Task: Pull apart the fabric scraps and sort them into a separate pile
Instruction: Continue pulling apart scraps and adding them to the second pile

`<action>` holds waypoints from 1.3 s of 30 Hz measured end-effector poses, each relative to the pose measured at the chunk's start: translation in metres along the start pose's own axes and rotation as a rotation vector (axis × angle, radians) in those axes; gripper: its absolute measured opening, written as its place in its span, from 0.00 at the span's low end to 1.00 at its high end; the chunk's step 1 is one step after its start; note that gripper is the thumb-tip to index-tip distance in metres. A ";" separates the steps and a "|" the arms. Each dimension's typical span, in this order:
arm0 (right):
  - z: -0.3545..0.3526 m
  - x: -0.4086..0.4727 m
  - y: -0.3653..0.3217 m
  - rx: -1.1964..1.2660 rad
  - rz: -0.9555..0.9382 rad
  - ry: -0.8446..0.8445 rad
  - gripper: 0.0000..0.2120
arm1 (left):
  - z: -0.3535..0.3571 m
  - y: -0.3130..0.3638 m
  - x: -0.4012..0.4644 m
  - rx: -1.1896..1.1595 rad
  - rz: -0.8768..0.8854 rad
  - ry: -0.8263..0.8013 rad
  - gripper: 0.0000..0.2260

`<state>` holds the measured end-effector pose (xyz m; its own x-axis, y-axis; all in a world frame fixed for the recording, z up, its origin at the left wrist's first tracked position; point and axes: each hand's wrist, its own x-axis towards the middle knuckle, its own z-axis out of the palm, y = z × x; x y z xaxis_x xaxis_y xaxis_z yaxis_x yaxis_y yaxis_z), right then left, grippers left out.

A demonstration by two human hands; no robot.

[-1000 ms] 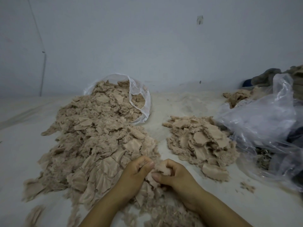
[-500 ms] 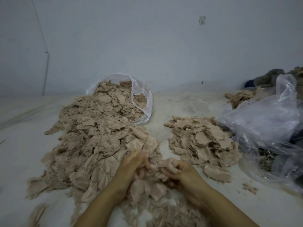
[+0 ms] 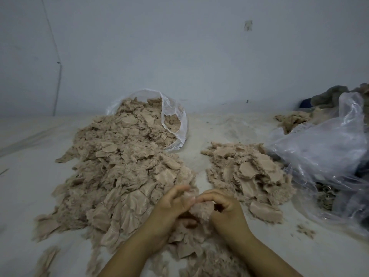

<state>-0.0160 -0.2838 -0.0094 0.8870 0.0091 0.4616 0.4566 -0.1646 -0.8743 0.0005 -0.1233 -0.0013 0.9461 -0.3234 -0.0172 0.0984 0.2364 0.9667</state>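
While both your hands pinch one fabric scrap at the near edge of the big heap, left hand and right hand curled on it, you are in the pulling-apart step. Next, I think, the freed piece must go right, to the sorted pile.

A crumpled clear plastic bag lies at right, with dark grey cloth behind it.

Left hand and right hand pinch one fuzzy beige scrap between them. Large scrap heap spills from clear bag at left; smaller sorted pile right, beside crumpled plastic bag.
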 end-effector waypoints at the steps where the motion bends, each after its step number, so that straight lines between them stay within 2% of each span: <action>1: 0.001 0.000 -0.002 -0.004 0.009 -0.013 0.26 | -0.002 0.000 0.002 -0.032 0.014 0.035 0.17; 2: 0.001 0.000 -0.004 0.020 0.025 -0.016 0.19 | -0.003 0.002 0.002 -0.041 0.012 0.055 0.15; 4: 0.001 0.001 -0.008 0.202 0.136 -0.012 0.05 | -0.004 0.001 0.001 0.116 -0.004 0.054 0.09; 5: 0.000 0.002 -0.008 0.301 0.200 -0.012 0.04 | -0.003 0.000 0.000 0.224 0.002 0.039 0.07; 7: -0.001 0.003 -0.006 0.365 0.266 -0.005 0.05 | 0.002 0.000 -0.003 0.305 0.050 0.044 0.09; 10: -0.001 0.002 0.002 0.223 0.288 0.030 0.10 | 0.004 0.002 -0.005 0.225 0.092 0.018 0.18; 13: 0.000 -0.001 0.005 0.071 0.259 0.030 0.18 | 0.005 -0.003 -0.005 0.427 0.130 0.014 0.26; 14: 0.001 -0.002 0.004 0.061 0.264 0.026 0.20 | 0.007 -0.005 -0.004 0.452 0.165 0.058 0.21; 16: 0.003 -0.003 0.001 0.080 0.278 -0.004 0.20 | 0.009 -0.004 -0.002 0.368 0.194 0.132 0.03; 18: 0.005 -0.002 0.000 0.150 0.317 -0.040 0.18 | 0.007 -0.003 -0.001 0.296 0.173 0.172 0.09; 21: 0.005 -0.001 -0.001 0.238 0.371 -0.059 0.17 | 0.003 -0.001 0.000 0.234 0.180 0.199 0.07; 25: 0.002 0.000 -0.009 0.367 0.426 -0.111 0.09 | -0.001 0.000 0.003 0.192 0.196 0.235 0.06; 30: 0.003 0.001 -0.012 0.347 0.486 -0.099 0.18 | -0.005 0.000 0.005 0.159 0.227 0.306 0.08; 33: 0.008 0.001 -0.015 0.370 0.494 -0.061 0.15 | 0.001 0.000 0.007 0.155 0.241 0.347 0.09; 37: 0.001 0.003 -0.017 0.456 0.478 -0.011 0.15 | -0.013 0.008 0.009 0.088 0.289 0.536 0.09; 39: -0.001 0.003 -0.015 0.358 0.427 -0.045 0.16 | -0.014 0.008 0.005 0.119 0.294 0.438 0.07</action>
<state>-0.0207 -0.2825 0.0056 0.9968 0.0580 0.0554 0.0440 0.1822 -0.9823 0.0105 -0.1106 0.0029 0.9710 0.1594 0.1781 -0.2017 0.1460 0.9685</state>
